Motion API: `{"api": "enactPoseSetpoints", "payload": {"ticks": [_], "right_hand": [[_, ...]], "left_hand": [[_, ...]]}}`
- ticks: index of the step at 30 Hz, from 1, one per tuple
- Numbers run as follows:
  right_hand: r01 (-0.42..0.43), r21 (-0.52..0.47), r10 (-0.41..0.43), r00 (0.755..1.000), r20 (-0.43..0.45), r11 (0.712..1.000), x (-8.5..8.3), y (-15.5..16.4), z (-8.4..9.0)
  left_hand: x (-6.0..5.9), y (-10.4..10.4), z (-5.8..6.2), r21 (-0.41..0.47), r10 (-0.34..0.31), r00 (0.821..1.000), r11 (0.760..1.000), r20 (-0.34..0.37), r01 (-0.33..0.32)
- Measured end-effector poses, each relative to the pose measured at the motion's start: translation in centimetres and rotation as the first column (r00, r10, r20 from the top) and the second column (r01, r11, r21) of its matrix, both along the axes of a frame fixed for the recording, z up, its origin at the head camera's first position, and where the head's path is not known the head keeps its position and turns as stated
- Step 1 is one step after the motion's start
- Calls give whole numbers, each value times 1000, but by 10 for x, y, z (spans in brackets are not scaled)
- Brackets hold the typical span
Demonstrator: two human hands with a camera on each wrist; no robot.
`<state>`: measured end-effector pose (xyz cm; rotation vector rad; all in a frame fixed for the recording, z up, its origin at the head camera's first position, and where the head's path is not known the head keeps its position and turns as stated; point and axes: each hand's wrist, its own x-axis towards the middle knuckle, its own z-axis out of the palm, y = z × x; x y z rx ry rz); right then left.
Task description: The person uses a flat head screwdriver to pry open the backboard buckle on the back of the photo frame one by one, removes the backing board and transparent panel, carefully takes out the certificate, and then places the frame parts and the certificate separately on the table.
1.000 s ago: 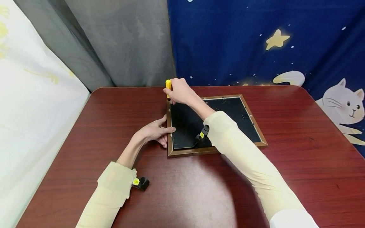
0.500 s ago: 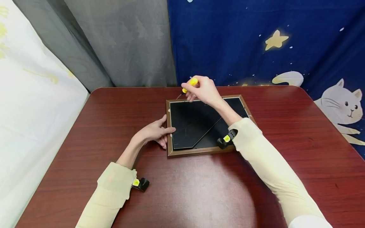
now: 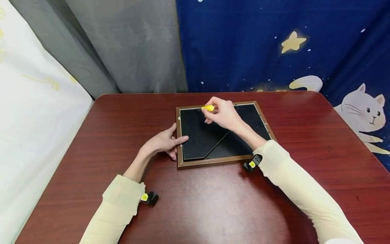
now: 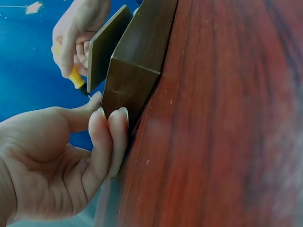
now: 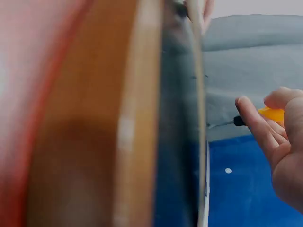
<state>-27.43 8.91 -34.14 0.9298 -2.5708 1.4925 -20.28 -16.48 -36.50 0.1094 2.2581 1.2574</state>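
Left hand (image 3: 163,144) is bracing the face-down brown wooden picture frame (image 3: 213,162) against sliding (fingers relaxed) while right hand (image 3: 223,113) is pinching a yellow-handled screwdriver (image 3: 208,108) at its far edge.

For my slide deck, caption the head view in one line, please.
Right hand holds a yellow screwdriver over a face-down picture frame; left hand steadies its edge.
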Motion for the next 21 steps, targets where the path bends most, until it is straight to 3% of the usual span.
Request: {"api": "enactPoseSetpoints", "payload": {"ticks": [5, 15, 21], "right_hand": [[-28, 45, 30, 999, -36, 999, 6, -9, -7], [18, 95, -11, 998, -65, 995, 13, -17, -18], [85, 185, -50, 981, -187, 979, 17, -24, -21]], "left_hand": [[0, 1, -1, -5, 11, 1000, 1000, -17, -12], [-2, -1, 0, 61, 20, 999, 998, 50, -23], [-3, 0, 1, 71, 20, 999, 997, 46, -23]]}}
